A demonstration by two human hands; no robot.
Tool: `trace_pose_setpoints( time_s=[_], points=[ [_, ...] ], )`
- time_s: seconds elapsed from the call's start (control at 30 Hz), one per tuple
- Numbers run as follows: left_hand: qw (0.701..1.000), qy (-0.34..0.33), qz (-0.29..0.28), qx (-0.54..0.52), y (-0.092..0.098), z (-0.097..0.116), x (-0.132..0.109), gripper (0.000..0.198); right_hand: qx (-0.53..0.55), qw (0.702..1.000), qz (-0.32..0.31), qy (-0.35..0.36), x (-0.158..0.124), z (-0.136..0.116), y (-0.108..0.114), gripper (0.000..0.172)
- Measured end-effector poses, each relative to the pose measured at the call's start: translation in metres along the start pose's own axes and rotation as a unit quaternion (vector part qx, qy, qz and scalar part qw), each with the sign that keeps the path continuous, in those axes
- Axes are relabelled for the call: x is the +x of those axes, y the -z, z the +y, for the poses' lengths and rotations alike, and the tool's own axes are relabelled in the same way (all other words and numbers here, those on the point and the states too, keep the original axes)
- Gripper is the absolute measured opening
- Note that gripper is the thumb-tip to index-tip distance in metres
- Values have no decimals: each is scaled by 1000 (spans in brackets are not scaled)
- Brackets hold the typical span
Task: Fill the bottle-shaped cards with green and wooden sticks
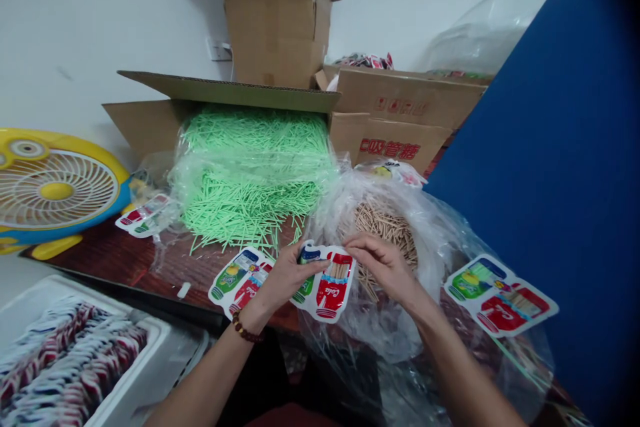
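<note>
My left hand (289, 275), with a beaded bracelet at its wrist, grips a bottle-shaped candy pouch (334, 293) with a green half and a red cola half. Brown sticks show through the window of the red half. My right hand (379, 265) is closed, its fingertips pinched at the pouch's upper right edge; whether a stick is between them I cannot make out. Just behind that hand lies a clear plastic bag (430, 240) of brown candy sticks (390, 230). Another pouch (233, 280) rests on the table by my left hand, and one more pouch (501, 295) lies at the right.
Bright green sticks (255, 193) spill from a bagged carton (230, 95) at the back. A yellow-and-blue fan (60, 187) stands left. A white foam box (150, 347) holds rows of pouches at lower left. A blue panel (555, 147) bounds the right side.
</note>
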State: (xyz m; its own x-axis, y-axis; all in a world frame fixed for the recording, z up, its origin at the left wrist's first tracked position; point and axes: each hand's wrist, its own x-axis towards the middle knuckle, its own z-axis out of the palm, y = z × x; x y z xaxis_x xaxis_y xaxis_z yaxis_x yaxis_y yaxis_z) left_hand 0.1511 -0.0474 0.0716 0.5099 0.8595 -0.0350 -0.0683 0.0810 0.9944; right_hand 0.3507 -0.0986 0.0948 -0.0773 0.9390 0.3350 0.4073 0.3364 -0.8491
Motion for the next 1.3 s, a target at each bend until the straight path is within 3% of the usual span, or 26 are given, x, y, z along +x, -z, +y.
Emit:
trace_pose_setpoints(
  time_s=[0.13,0.27,0.37,0.43,0.53,0.7,1.0,1.2,1.3],
  points=[
    [999,-23,11,33,1,-3,1,22,-15,997,-77,-12,4,0,1,23],
    [1000,-1,29,10,3,-1,2,26,101,992,13,-78,3,7,-2,17],
    [999,20,33,-20,4,3,1,27,263,953,-15,-150,-4,14,-17,33],
    [998,43,31,-43,4,5,-1,29,334,924,-39,-181,-10,18,-30,35],
    [993,78,30,-80,5,7,-5,32,381,899,-15,-213,-19,18,-46,29],
    [990,93,35,-104,8,8,-9,31,435,868,-33,-237,-25,15,-57,35],
    [985,133,-3,-110,11,13,-11,39,388,898,25,-203,-24,11,-58,32],
    [989,132,-28,-55,7,18,-11,37,441,866,74,-223,-25,8,-65,36],
    [993,114,-33,-13,3,21,-10,35,441,867,74,-219,-25,9,-69,30]
  ],
)
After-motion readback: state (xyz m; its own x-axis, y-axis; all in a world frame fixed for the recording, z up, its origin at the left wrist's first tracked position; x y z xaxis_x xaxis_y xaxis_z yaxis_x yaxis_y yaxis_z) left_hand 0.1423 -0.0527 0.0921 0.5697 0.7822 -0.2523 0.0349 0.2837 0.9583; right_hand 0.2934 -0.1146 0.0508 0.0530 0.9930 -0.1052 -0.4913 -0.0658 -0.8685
